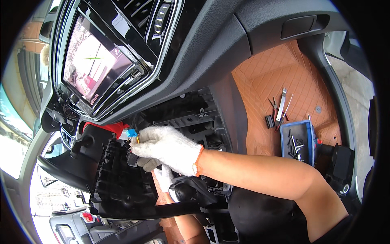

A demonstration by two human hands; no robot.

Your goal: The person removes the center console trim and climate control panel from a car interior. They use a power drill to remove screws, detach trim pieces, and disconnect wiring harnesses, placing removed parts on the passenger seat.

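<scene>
My right hand (168,147), in a white knit glove with an orange cuff, reaches across the opened-up centre console. Its fingers are pinched around a small blue wire connector (131,133) with yellow wire beside it. Just below the fingertips is a small black block (132,159), next to a large black plastic dashboard part (122,187) with ribs and slots. My left hand (164,177), also in a white glove, is lower down, between that part and the gear lever (185,192). Its fingers are mostly hidden behind my right hand, so their grip does not show.
A lit dashboard screen (95,61) is at the upper left, above an open console cavity (199,122). On the brown quilted floor mat (264,73) lie pliers (275,106), a flat metal tool (281,103) and a blue tray (310,138) of screws and bits. The steering wheel (61,162) is at left.
</scene>
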